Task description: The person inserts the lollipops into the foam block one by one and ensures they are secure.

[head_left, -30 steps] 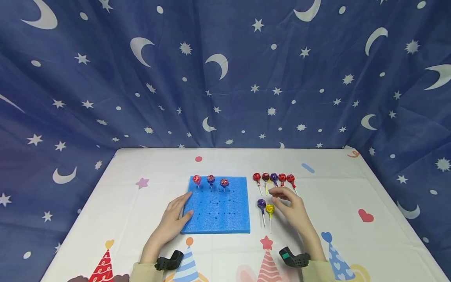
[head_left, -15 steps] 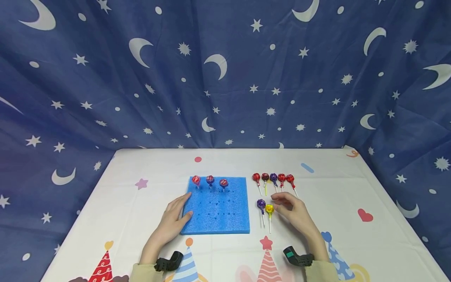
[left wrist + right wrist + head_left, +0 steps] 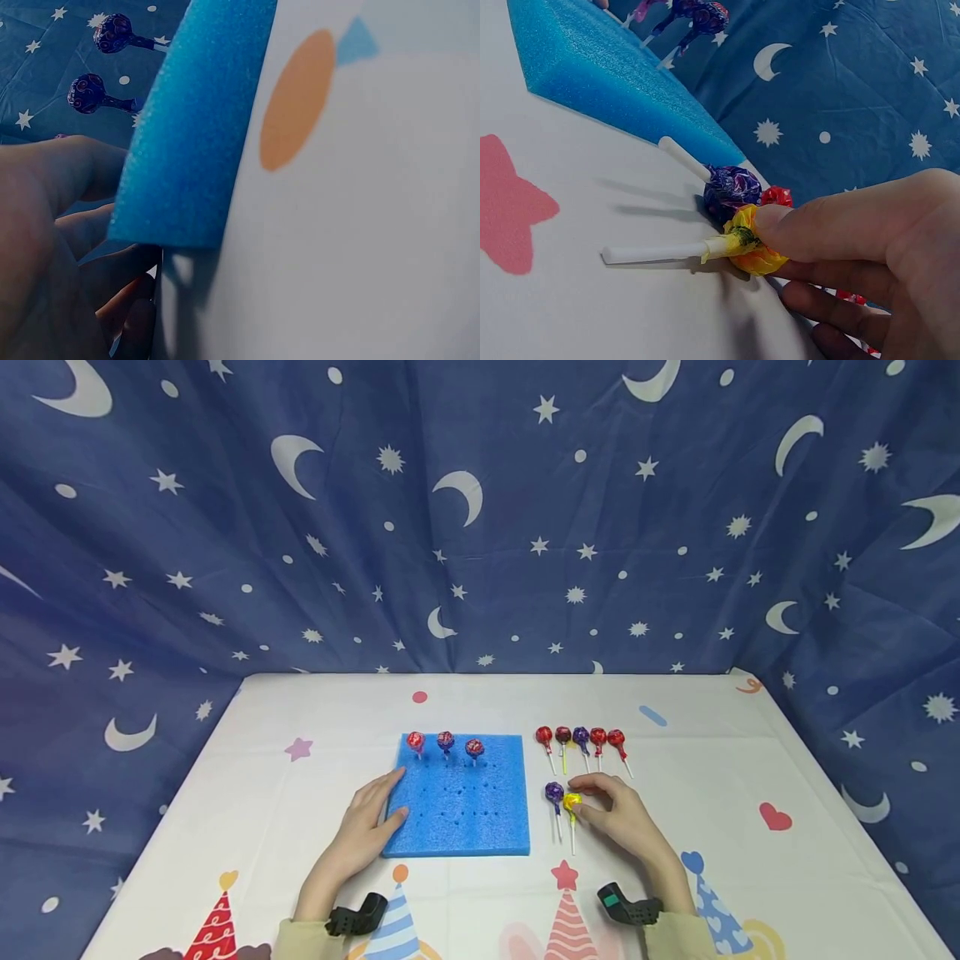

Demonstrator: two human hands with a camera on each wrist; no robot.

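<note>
My left hand (image 3: 363, 828) rests along the left side of a blue foam block (image 3: 468, 839), with the fingers spread and the thumb over its edge. Three lollipops stand upright in the block's back row: a red-pink one (image 3: 416, 742), a purple-red one (image 3: 446, 741) and another red one (image 3: 474, 747). Rows of small holes mark the foam. My right hand (image 3: 626, 814) pinches the wrapped head of a yellow lollipop (image 3: 754, 251) between thumb and fingers; the fingers behind the head are partly hidden. The lollipop's white stick points toward me. Beside it lies a purple lollipop (image 3: 554, 792).
Behind my right hand lies a row of several lollipops, among them a red one (image 3: 543, 735), a dark red one (image 3: 563, 736) and a purple one (image 3: 581, 737). A white party-print cloth (image 3: 337, 710) covers the table. A blue star-and-moon curtain (image 3: 525, 602) hangs behind.
My right hand has drawn back from the rear row, and its thumb and fingers have come down onto the yellow lollipop. My left hand stays on the foam block.
</note>
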